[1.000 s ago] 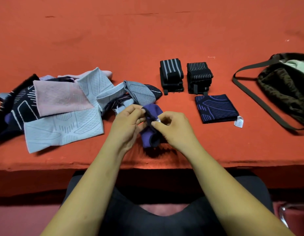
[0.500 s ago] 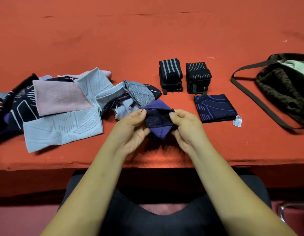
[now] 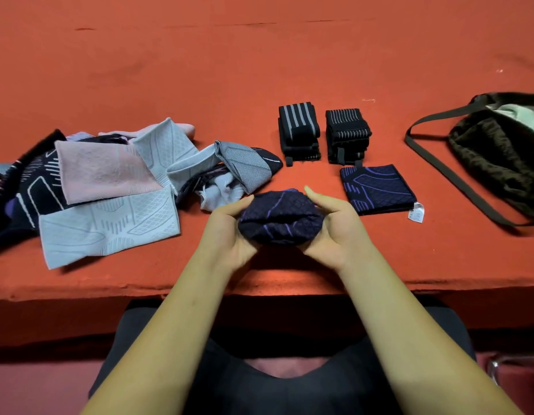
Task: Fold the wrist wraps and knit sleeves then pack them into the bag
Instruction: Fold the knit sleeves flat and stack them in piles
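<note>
Folding in hand: left grip (image 3: pixel 230 235) and right grip (image 3: pixel 334 232) each clasp an end of the navy knit sleeve (image 3: pixel 280 218), bunched over the worktop (image 3: pixel 259 70) at 6 o'clock. Next, likely, flatten it square beside the folded sleeve (image 3: pixel 376 188) at its 2 o'clock.

Bright, even overhead light saturates the orange-red surface (image 3: pixel 259 70). Soft shadows fall below the bag strap (image 3: pixel 469 189) and the sleeve pile (image 3: pixel 110 229). The navy knit sleeve (image 3: pixel 280 217) looks slightly motion-smeared. The surface's front edge bows with wide-angle distortion; beneath it is dim.
</note>
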Demonstrator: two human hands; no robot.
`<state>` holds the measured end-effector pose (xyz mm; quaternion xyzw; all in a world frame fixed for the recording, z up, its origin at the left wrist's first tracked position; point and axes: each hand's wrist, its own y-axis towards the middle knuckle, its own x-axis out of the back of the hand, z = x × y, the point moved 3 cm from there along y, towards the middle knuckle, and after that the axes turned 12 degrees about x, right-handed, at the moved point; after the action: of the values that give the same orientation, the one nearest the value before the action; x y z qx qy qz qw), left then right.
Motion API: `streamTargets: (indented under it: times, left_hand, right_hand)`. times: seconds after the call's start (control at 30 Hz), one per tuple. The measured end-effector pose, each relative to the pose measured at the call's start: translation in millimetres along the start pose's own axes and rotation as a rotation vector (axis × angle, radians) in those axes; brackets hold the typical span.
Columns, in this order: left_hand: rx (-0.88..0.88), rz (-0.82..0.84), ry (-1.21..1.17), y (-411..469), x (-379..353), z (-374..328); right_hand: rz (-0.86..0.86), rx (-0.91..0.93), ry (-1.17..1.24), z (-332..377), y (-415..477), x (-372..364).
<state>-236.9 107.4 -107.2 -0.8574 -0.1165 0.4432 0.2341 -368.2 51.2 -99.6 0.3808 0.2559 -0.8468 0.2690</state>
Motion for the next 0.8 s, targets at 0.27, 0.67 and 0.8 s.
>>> streamTargets:
  times: [0.27, 0.67, 0.8]
  left_hand:
    - [0.025, -0.048, -0.119, -1.6, -1.0, -2.5]
    - [-0.399, -0.340, 1.028, 8.0, -7.0, 0.3]
    - [-0.145, -0.193, 0.352, 15.4, -9.2, -0.2]
  right_hand:
    - [0.143, 0.184, -0.719, 0.9, -0.9, 6.5]
    - [0.180, -0.009, -0.009, -3.1, -10.3, -1.8]
    - [0.118, 0.064, -0.195, 4.8, -8.8, -2.9]
